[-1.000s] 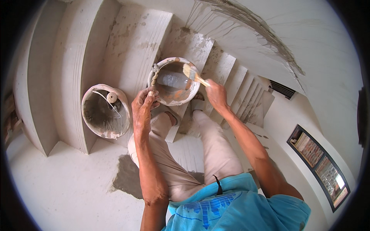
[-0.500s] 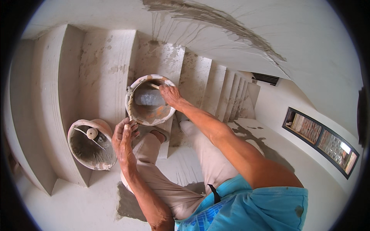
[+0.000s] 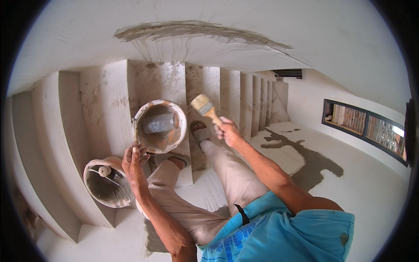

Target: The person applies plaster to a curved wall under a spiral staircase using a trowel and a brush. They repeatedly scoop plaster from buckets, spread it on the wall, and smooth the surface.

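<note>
My right hand (image 3: 227, 132) is closed around the wooden handle of a wide, pale-bristled paintbrush (image 3: 203, 106), held up to the right of a mortar-stained bucket (image 3: 182, 124). That bucket stands on a stair tread with watery liquid inside. At its near left rim, the fingers of my left hand (image 3: 135, 165) close on the bucket's rope handle (image 3: 136, 134); the grip itself is partly hidden. Left of that hand a second bucket (image 3: 90, 188) leans tilted, with grey cement mix inside and a wire handle carrying a round grip (image 3: 104, 170) across its mouth.
Pale steps (image 3: 166, 83) run from left to right, edges toward me. The wall (image 3: 244, 22) beyond them bears a long smear of wet grey mortar (image 3: 196, 29). Damp patches (image 3: 316, 163) mark the surface at right, below a dark-framed window (image 3: 365, 126). My sandalled feet rest near the bucket.
The brush has come out of the bucket in my right hand and moved right. My left hand stays at the rope handle. The whole view has shifted, showing more wall.
</note>
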{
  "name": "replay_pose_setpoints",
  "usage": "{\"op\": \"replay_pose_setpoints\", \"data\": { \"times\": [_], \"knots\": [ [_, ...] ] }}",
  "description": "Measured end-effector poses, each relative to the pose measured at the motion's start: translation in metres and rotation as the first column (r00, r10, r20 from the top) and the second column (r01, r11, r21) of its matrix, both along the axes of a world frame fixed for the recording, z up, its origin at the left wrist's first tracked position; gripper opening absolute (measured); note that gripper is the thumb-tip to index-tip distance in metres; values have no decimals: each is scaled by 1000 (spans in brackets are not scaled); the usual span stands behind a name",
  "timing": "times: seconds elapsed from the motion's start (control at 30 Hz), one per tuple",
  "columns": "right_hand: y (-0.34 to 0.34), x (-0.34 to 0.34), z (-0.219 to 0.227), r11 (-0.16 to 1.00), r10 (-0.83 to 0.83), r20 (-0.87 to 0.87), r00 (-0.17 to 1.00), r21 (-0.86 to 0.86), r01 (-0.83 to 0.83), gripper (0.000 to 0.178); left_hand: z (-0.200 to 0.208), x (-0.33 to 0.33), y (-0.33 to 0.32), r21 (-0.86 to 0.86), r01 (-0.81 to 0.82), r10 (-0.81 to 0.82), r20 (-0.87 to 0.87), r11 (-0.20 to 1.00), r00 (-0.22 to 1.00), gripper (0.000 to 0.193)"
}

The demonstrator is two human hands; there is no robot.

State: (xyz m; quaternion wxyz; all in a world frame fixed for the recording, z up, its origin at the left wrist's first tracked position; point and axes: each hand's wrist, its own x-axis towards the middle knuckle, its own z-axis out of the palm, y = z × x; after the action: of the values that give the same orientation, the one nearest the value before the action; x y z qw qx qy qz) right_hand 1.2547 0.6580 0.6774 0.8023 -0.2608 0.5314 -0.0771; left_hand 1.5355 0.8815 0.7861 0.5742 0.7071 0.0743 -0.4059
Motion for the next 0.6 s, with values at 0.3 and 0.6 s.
{"op": "replay_pose_setpoints", "data": {
  "times": [0.3,0.6],
  "knots": [
    [-161,-102,51,701,-671,-73,738,-389,598,20,1,4,-18,39,84,-86,34,996,996,41],
    [-240,-40,56,642,-730,3,683,-338,688,20,-10,7,-21,43,126,-128,45,991,991,42]
  ]
}}
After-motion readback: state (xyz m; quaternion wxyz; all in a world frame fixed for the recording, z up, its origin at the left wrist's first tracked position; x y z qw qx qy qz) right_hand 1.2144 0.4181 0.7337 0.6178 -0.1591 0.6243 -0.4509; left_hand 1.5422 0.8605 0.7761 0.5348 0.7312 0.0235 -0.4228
